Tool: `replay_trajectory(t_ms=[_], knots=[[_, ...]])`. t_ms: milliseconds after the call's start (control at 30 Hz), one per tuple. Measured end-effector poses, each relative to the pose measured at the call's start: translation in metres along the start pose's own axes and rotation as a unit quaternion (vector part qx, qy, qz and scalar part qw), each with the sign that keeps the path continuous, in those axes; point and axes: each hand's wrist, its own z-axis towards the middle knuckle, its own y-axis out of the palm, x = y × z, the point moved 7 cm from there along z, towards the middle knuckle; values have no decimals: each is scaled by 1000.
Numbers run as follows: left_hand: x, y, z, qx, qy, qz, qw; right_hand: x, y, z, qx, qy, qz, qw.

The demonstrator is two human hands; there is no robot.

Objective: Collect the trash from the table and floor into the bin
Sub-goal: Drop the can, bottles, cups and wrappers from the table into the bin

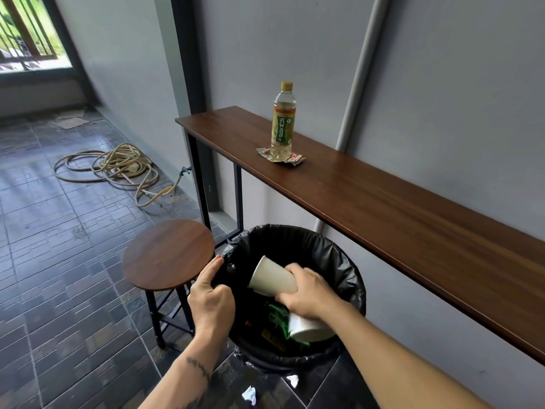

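A round bin [351,278] lined with a black bag stands under the table edge. My right hand [306,290] holds a white paper cup [269,277] tilted over the bin's opening. Inside the bin lie a second white cup [309,329] and a green wrapper [278,318]. My left hand [211,299] grips the bag's rim at the bin's left side. On the long wooden table [383,208] a green-labelled bottle [282,125] stands upright on a flattened red and green wrapper [295,158]. A crumpled white scrap [249,394] lies on the floor near the bin.
A round wooden stool [168,253] stands just left of the bin. A coiled hose [118,166] lies on the tiled floor further left. A grey pipe [358,75] runs up the wall behind the table. Flat cardboard [70,122] lies by the far doorway.
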Motion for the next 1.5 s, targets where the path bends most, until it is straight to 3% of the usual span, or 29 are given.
replay_trajectory(t_ms=[167,433,533,900,1200,1367,1500], knots=[[2,-4,-5,14,22,-1,1000,5,3,-2,-3,-9,1,1000],[-15,-13,20,26,5,-6,1000,-43,-82,8,121,-64,44,990],[6,-15,35,9,7,-20,1000,-66,-114,24,169,-71,77,980],[18,-13,192,-50,-8,-8,999,-110,-178,155,262,95,165,946],[11,4,272,-114,-26,37,992,-107,-187,244,327,190,259,889],[14,18,292,-148,-36,34,988,-103,-198,275,341,168,328,865],[19,26,303,-179,-30,37,983,-116,-202,287,304,152,339,877]])
